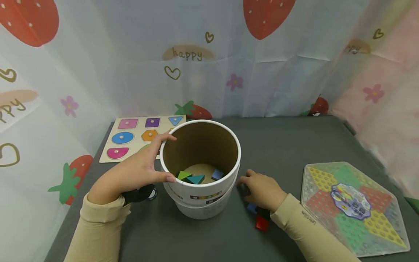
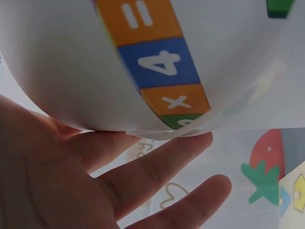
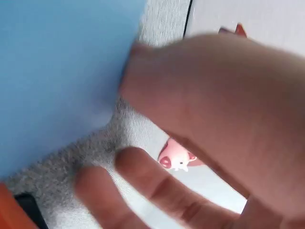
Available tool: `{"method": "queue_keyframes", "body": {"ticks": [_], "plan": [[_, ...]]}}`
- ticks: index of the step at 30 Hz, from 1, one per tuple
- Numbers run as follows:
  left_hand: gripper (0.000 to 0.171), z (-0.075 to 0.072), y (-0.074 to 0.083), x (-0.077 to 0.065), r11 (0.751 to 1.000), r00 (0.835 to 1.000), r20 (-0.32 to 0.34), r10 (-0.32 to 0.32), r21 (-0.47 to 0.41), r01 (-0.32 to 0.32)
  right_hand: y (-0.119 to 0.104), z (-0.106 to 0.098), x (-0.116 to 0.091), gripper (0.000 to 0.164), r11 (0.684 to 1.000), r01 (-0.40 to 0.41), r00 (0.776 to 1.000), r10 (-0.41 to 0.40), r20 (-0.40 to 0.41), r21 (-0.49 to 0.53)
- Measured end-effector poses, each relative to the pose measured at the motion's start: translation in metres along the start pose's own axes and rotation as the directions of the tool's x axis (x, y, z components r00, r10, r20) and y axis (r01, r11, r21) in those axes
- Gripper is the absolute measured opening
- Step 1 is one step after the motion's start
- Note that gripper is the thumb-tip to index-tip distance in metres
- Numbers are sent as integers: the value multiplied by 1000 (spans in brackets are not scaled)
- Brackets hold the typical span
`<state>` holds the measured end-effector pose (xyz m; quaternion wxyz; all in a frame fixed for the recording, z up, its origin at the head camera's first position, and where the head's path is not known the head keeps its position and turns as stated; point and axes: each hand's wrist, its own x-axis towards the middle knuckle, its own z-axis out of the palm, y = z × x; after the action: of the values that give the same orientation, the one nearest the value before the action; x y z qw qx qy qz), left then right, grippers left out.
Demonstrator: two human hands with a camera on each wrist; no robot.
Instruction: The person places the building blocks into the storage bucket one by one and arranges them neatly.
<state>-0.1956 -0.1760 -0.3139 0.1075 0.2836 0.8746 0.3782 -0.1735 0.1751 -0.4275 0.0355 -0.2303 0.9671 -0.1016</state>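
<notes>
A white round bucket (image 1: 209, 211) stands upright on the dark table, with a green triangular block (image 1: 195, 179), a lime block (image 1: 184, 175) and a blue block (image 1: 217, 175) at its bottom. My left hand (image 1: 139, 167) grips its left rim, thumb on the outer wall, a finger over the edge. The left wrist view has the printed wall (image 2: 162, 69) above the fingers. Right of the bucket, my right hand (image 1: 263, 189) reaches down to the table, fingers apart. Beside its wrist lie a blue block (image 1: 252, 208) and a red block (image 1: 262, 222); the blue one (image 3: 62, 71) looms in the right wrist view.
A wooden shape puzzle board (image 1: 137, 138) lies behind my left hand. To the right is a hexagonal, colourful game board (image 1: 353, 233) under clear plastic. Patterned curtains (image 1: 196, 91) hang along the table's back and sides. A small round disc (image 1: 152, 194) sits by my left wrist.
</notes>
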Motion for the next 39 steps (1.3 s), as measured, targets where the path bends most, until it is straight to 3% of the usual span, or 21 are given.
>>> {"method": "queue_keyframes", "body": {"ticks": [4,9,14,17,22,25,28,31,34,36,39], "plan": [[92,1,0,1,1000,1000,-6,11,-3,-11,1,-4,-3,32,999,-31,999,30,36,28],[91,1,1,1,1000,1000,0,14,-8,-14,0,-13,-10,34,998,-54,994,56,93,-24],[92,-1,0,-2,1000,1000,-7,-1,13,1,-1,-13,-13,34,1000,-13,987,16,161,-22],[92,-1,-1,-4,1000,1000,-11,-7,18,7,-3,-9,-10,30,999,31,987,-32,158,9],[92,-2,-3,-4,1000,1000,-14,-4,21,4,-6,-6,-7,17,992,113,987,-119,112,58],[92,-2,-3,-3,1000,1000,-15,1,23,-1,-5,-16,-5,12,983,136,986,-147,76,125],[92,-1,-3,-2,1000,1000,-18,8,30,-7,-6,-45,0,9,975,133,991,-133,-11,177],[91,-1,-3,-1,1000,1000,-20,10,30,-10,-14,-85,2,7,980,89,987,-63,-149,180],[91,-1,-3,1,999,1000,-21,17,28,-17,-27,-124,0,6,982,53,950,7,-312,183],[91,-1,-3,1,1000,1000,-19,20,25,-19,-38,-143,-2,8,979,80,900,9,-436,185],[91,-1,-4,1,999,999,-20,26,30,-26,-56,-157,2,12,965,210,822,-86,-563,158]]}}
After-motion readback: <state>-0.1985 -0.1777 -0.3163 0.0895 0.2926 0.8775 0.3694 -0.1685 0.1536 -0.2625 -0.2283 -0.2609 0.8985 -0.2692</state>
